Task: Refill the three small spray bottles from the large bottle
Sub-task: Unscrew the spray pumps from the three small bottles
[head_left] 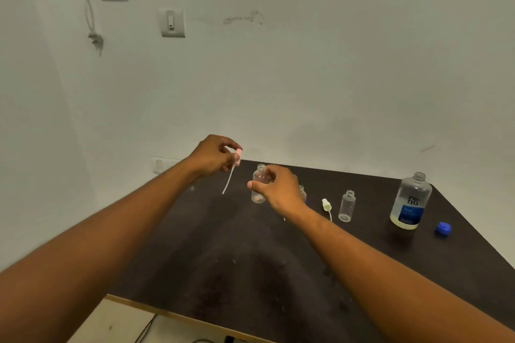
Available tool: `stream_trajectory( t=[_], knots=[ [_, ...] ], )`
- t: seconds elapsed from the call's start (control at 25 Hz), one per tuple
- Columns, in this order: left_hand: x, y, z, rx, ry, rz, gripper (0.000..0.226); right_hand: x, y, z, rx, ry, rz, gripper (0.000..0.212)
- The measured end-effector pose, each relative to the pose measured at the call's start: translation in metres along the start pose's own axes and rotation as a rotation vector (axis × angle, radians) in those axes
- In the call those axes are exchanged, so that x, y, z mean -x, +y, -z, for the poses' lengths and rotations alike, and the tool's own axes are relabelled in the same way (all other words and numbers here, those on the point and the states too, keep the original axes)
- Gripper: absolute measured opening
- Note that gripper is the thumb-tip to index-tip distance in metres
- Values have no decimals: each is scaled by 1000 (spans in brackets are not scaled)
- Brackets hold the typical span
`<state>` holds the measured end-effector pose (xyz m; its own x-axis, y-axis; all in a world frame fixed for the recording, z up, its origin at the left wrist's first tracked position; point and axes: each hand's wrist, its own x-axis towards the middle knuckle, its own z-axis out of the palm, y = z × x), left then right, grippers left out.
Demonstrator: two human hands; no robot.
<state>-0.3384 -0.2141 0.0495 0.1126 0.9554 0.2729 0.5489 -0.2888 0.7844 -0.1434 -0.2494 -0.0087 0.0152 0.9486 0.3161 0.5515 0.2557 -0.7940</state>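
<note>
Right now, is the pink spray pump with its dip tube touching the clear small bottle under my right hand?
Apart. The head view shows the pink spray pump lifted clear, dark table visible between its tube and the clear small bottle.

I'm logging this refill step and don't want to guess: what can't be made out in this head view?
- Middle small bottle: mostly hidden behind the right hand; only its neck and shoulder show.
- Held small bottle: fill level unclear, fingers cover part of it.
- Large bottle label: fine print too small to read.
- Pink spray head: partly covered by the left hand.
</note>
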Motion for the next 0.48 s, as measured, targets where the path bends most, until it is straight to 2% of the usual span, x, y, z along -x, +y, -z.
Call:
stream_trajectory(
  t=[0.32,0.48],
  knots=[
    [-34,-80,-30,-6,-50,113,15,-45,34,-54,46,-7,-73,34],
    [-48,-108,-45,-21,-57,149,14,-58,55,-67,74,12,-99,28]
  ],
)
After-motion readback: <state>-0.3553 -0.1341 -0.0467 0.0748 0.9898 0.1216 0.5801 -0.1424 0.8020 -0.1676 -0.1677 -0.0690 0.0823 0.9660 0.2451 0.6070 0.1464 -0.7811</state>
